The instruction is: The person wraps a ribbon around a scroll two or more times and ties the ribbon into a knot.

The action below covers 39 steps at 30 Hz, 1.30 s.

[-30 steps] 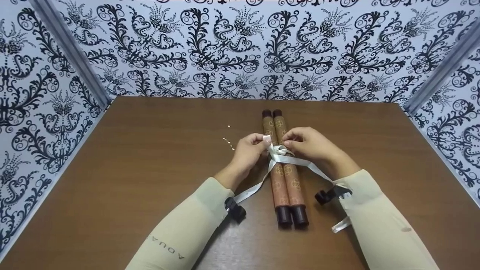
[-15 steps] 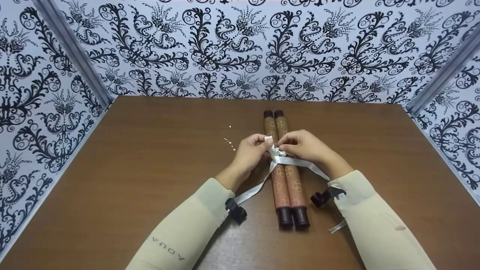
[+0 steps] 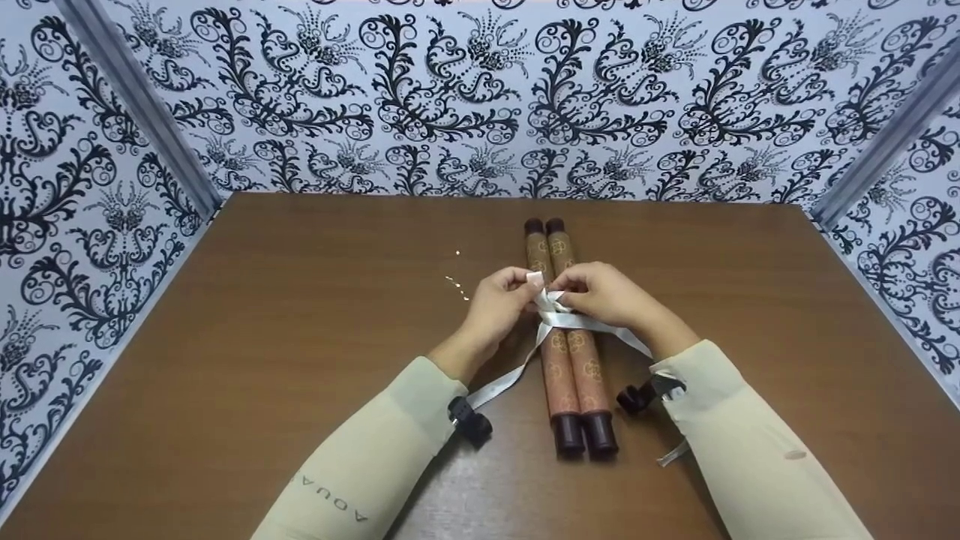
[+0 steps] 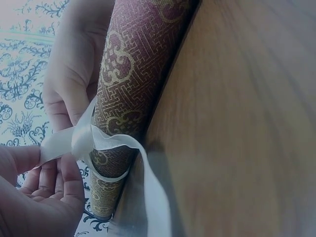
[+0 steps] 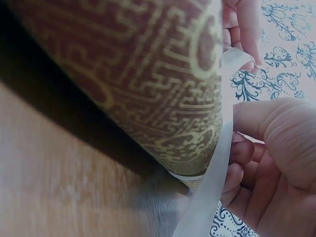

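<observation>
Two brocade-covered scrolls [image 3: 556, 375] with dark end knobs lie side by side on the table, pointing away from me. Around their middle runs a white satin ribbon [image 3: 581, 322], knotted on top. My left hand [image 3: 495, 304] pinches a short folded piece of that ribbon between thumb and finger, left of the knot [image 4: 82, 140]. On the other side my right hand [image 3: 607, 292] pinches ribbon right at the knot with bent fingers. Its fingertips are partly hidden behind the ribbon [image 5: 217, 173] in the right wrist view. Long tails trail toward both wrists.
The brown wooden table [image 3: 300, 337] carries a few pale specks [image 3: 457, 283] left of the scrolls. Patterned black-and-white walls [image 3: 465, 97] enclose it at the back and sides. A ribbon end [image 3: 673, 454] shows beside the right sleeve [image 3: 750, 427].
My right hand has moved left and slightly down, from beside the knot onto the ribbon there. The right ribbon tail has shifted with the sleeve. My left hand keeps its pinch, nearly still.
</observation>
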Each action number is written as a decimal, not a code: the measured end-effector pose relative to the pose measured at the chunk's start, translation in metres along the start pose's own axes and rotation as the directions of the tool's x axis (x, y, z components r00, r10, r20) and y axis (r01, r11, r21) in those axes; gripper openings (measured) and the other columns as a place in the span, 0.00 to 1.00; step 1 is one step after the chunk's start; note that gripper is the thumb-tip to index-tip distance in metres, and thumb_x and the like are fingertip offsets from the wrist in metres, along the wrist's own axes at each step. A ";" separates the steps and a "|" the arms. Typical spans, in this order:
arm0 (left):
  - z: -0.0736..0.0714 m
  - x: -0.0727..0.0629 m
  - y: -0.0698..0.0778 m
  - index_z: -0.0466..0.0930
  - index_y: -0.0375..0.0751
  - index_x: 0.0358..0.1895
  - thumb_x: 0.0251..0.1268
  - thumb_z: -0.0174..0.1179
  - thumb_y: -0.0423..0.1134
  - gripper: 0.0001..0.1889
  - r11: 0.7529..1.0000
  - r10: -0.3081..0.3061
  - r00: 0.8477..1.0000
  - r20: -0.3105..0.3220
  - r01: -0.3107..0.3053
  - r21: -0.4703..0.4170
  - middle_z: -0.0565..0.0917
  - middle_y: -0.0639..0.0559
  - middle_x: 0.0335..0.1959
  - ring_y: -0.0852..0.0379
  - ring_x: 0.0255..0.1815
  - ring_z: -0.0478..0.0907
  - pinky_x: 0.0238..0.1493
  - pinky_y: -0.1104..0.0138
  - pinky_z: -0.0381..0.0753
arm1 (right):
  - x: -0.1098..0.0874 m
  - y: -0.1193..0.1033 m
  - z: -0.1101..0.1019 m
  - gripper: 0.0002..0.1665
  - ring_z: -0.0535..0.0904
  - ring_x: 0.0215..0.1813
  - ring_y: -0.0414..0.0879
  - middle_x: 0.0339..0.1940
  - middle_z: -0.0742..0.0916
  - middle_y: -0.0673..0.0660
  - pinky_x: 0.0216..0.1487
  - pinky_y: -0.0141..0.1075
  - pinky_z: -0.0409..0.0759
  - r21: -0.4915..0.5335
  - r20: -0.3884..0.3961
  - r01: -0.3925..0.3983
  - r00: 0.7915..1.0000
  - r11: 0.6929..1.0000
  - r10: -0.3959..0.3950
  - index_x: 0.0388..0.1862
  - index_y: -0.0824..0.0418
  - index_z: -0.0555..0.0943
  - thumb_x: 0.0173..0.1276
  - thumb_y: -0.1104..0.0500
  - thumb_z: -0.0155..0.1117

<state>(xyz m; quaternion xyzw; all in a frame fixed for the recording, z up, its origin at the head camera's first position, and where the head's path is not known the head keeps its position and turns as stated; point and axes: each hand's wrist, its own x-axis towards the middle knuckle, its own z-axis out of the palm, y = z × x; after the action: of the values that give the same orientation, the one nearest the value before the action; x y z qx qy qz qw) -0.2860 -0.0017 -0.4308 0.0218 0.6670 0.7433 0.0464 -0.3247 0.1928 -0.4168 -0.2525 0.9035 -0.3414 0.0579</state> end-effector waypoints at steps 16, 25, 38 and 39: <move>-0.001 0.001 -0.002 0.75 0.31 0.49 0.74 0.52 0.28 0.06 0.993 -0.036 0.999 -0.025 0.033 -0.117 0.84 0.52 0.32 0.62 0.33 0.80 0.42 0.68 0.83 | -0.005 0.005 -0.005 0.15 0.78 0.31 0.41 0.36 0.87 0.54 0.32 0.29 0.77 0.490 0.102 -0.146 0.989 0.859 0.110 0.51 0.71 0.85 0.68 0.70 0.59; -0.001 0.002 -0.003 0.74 0.26 0.54 0.75 0.52 0.30 0.11 0.992 -0.055 0.998 -0.026 0.051 -0.112 0.82 0.51 0.32 0.62 0.31 0.79 0.45 0.65 0.86 | -0.010 0.010 -0.005 0.03 0.75 0.31 0.42 0.24 0.78 0.51 0.35 0.32 0.76 0.700 0.161 -0.198 0.980 0.686 0.119 0.39 0.67 0.81 0.71 0.67 0.61; -0.003 0.004 -0.003 0.78 0.33 0.46 0.77 0.56 0.34 0.06 0.996 -0.041 0.998 -0.039 0.038 -0.074 0.80 0.50 0.31 0.62 0.30 0.79 0.45 0.61 0.87 | -0.006 0.020 -0.009 0.06 0.74 0.26 0.37 0.23 0.79 0.47 0.30 0.28 0.73 0.505 0.081 -0.157 0.988 0.849 0.134 0.40 0.69 0.81 0.72 0.64 0.63; -0.003 0.004 -0.004 0.78 0.35 0.44 0.76 0.57 0.34 0.05 0.998 -0.033 0.999 -0.038 0.030 -0.062 0.80 0.48 0.31 0.62 0.30 0.79 0.44 0.61 0.87 | -0.005 0.021 -0.011 0.08 0.72 0.25 0.36 0.22 0.78 0.46 0.29 0.28 0.71 0.452 0.067 -0.145 0.989 0.880 0.129 0.40 0.69 0.81 0.72 0.63 0.64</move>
<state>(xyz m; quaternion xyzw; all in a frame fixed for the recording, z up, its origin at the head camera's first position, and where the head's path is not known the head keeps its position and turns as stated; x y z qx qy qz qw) -0.2898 -0.0040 -0.4348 -0.0049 0.6451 0.7628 0.0456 -0.3315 0.2150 -0.4223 -0.1733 0.8126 -0.5344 0.1552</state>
